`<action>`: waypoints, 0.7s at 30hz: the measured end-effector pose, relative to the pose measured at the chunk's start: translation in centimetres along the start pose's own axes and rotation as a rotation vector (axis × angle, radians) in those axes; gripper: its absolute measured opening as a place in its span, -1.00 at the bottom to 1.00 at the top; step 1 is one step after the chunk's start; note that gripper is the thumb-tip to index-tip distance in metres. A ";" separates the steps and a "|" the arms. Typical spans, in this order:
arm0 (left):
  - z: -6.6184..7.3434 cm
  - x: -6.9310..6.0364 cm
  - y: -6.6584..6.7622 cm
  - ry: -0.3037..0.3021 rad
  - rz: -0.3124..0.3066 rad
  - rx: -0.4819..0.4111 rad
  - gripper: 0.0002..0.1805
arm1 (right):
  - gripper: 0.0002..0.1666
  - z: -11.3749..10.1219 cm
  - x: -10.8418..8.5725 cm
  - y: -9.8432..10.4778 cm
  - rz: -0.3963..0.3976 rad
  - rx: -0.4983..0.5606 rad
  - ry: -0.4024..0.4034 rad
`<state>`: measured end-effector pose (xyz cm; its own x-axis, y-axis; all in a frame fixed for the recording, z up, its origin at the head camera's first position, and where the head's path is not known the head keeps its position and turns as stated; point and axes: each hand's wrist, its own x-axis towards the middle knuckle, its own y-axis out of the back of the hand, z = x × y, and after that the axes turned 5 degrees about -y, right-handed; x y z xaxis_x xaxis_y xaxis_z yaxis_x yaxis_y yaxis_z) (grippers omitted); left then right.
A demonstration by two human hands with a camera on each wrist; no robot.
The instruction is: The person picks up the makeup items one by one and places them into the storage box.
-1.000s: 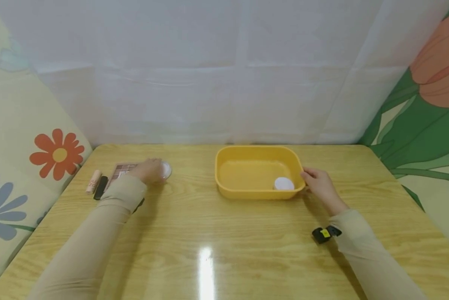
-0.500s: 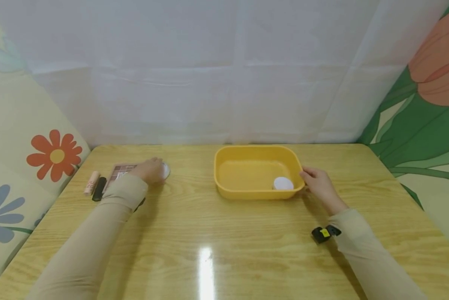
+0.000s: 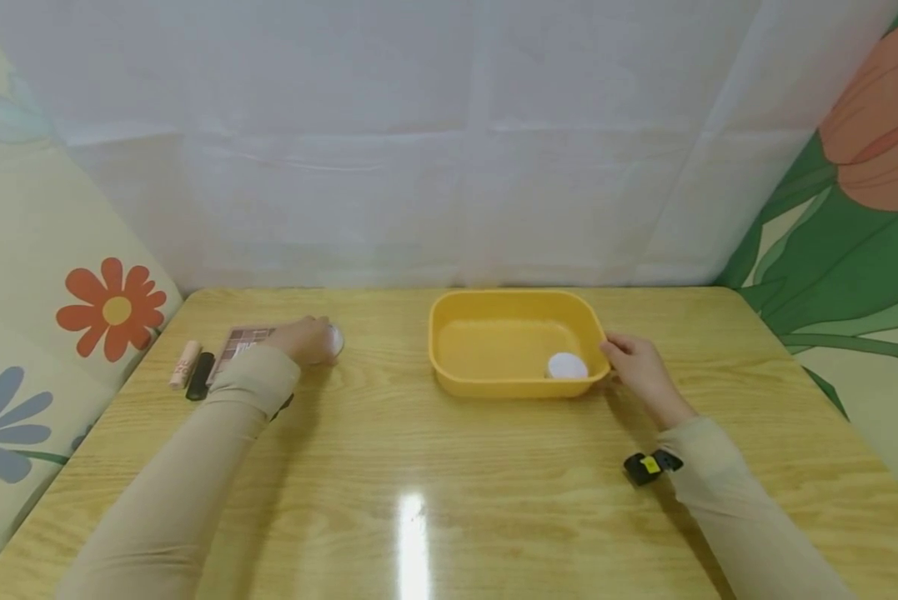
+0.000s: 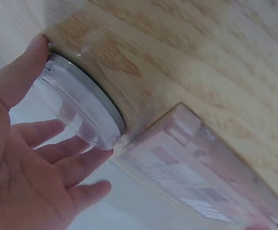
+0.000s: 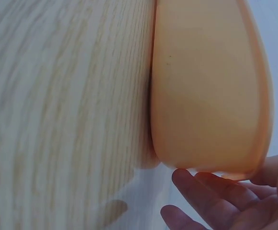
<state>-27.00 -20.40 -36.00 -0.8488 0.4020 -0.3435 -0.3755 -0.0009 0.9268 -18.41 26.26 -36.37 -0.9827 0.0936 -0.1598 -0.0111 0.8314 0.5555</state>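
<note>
Here, left fingers (image 4: 83, 166) grip a round case (image 4: 79, 103) between them, right fingers (image 5: 203, 195) a basin (image 5: 208, 91).

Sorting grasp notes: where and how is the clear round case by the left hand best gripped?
Best guess: pinch the clear round case across opposite sides of its curved wall, coming from above. Its grey rim faces the table, so the underside looks hard to get under, and the palette beside it likely crowds one side. The left hand spans it now.
</note>
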 end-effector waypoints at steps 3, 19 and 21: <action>0.1 0.1 0.0 0.009 -0.003 -0.018 -0.24 | -0.44 0.0 0.0 0.0 0.000 0.001 0.004; 0.4 -0.5 0.1 0.018 0.026 -0.067 -0.21 | -0.42 -0.2 0.0 0.1 -0.015 0.000 -0.029; 0.6 -0.8 0.3 0.026 0.031 -0.063 -0.20 | -0.41 -0.2 -0.1 0.1 -0.018 0.001 -0.031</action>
<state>-26.19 -20.16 -35.34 -0.8694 0.3773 -0.3190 -0.3706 -0.0709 0.9261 -18.37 26.26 -36.14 -0.9760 0.0954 -0.1956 -0.0290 0.8337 0.5514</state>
